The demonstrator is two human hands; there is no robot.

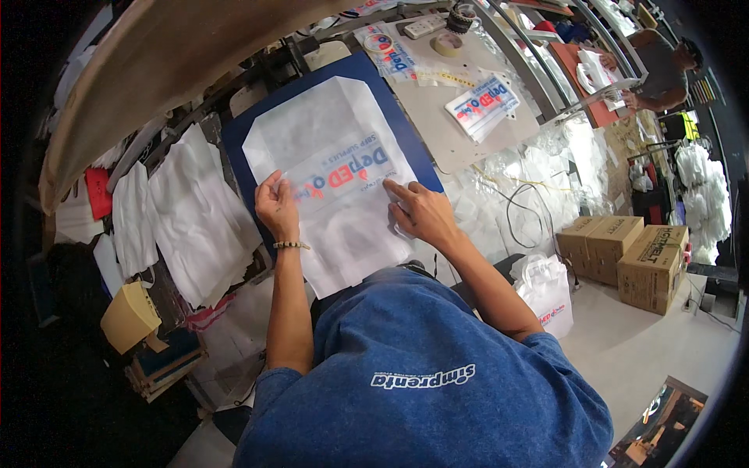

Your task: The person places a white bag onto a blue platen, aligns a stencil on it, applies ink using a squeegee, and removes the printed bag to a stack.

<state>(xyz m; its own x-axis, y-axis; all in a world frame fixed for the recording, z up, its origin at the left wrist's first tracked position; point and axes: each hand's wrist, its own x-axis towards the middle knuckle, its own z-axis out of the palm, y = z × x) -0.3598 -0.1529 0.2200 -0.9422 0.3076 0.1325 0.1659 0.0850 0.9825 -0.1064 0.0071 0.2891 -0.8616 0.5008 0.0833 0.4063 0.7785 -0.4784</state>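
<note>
A white fabric bag (pixel 300 109) lies flat on a blue board (pixel 234 148) in front of me. Across its middle is a translucent film (pixel 318 204) with blue and red print showing on it. My left hand (pixel 277 209) is at the film's left edge, its fingertips closed together on that edge. On the opposite side, my right hand (pixel 424 213) rests on the bag near the print's end. Its index finger is stretched out onto the film and the thumb is apart from it, while the other fingers are partly curled.
White bags (pixel 191 210) hang in a pile to the left. On the grey table (pixel 429 101) sit a stack of printed sheets (pixel 482 109), a tape roll (pixel 448 44) and a remote (pixel 424 28). Cardboard boxes (pixel 651 269) stand right. A co-worker (pixel 659 70) handles white items at far right.
</note>
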